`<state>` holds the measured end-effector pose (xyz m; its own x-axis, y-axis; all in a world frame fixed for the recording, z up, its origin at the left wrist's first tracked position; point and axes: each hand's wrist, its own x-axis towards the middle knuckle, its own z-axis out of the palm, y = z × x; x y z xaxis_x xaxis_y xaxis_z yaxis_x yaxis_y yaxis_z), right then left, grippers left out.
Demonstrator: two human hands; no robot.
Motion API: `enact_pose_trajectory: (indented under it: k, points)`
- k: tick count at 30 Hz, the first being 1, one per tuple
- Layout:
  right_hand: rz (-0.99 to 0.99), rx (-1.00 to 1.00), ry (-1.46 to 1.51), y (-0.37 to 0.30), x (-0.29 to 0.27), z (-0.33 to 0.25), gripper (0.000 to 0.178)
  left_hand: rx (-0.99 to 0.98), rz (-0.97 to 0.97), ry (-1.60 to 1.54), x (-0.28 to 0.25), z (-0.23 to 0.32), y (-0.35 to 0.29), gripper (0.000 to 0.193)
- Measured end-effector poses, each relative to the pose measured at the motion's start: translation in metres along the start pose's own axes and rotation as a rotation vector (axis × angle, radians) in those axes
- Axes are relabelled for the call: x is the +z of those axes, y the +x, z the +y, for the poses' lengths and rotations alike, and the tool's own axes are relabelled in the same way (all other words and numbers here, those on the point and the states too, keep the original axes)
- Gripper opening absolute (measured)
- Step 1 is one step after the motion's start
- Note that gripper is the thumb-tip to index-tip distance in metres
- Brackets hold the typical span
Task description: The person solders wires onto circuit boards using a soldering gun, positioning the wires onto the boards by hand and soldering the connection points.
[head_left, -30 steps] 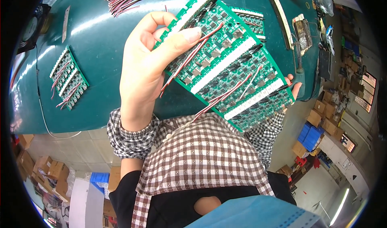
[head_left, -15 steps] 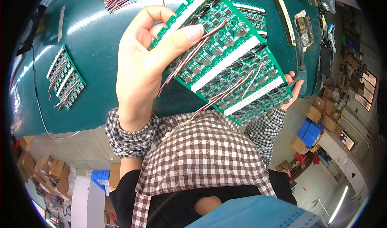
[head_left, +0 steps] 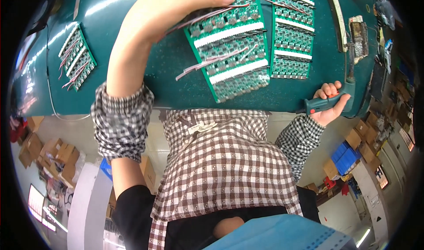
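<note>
My left hand [head_left: 174, 7] pinches the upper left of a green circuit board panel [head_left: 236, 44], its thumb lying across the face. White connector strips and rows of small dark parts run across this panel, and red, black and white wires hang off its left side. On the right, my right hand [head_left: 329, 100] is wrapped round the handle of a green soldering gun [head_left: 314, 105] with a red button. The gun's metal shaft points away from me, beside a worn, crusted block [head_left: 358, 37]. A second circuit board panel [head_left: 292, 42] lies flat between the held one and the gun.
On the table's left lies a smaller wired board [head_left: 77, 57], near a thin cable [head_left: 49, 88]. A long pale strip [head_left: 336, 15] stands at the back right. Clear plastic [head_left: 385, 13] and a dark comb-like part [head_left: 379, 80] sit by the right edge.
The held panel has moved away from me and turned closer to straight. My right hand has left the panel's lower right corner and now grips the soldering gun. The head view has shifted.
</note>
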<state>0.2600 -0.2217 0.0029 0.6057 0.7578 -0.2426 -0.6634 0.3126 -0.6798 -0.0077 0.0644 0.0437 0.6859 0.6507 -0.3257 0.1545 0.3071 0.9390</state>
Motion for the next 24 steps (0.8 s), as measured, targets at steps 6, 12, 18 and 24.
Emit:
enact_pose_trajectory:
  k: [6,12,18,24]
  points:
    - [-0.049,0.023,0.011,-0.004,0.006,0.008,0.041,0.33,0.294,0.837,0.012,-0.006,0.018,0.031]
    - [-0.034,0.109,-0.193,-0.018,0.025,-0.001,0.044,0.555,0.303,1.001,0.05,-0.021,-0.027,0.021]
    - [-0.084,0.097,-0.468,-0.026,0.05,-0.005,0.043,0.498,0.272,1.03,0.06,-0.05,-0.024,0.014]
    - [-0.069,0.107,-0.72,-0.033,0.074,-0.004,0.046,0.416,0.247,1.01,0.063,-0.045,-0.027,0.012]
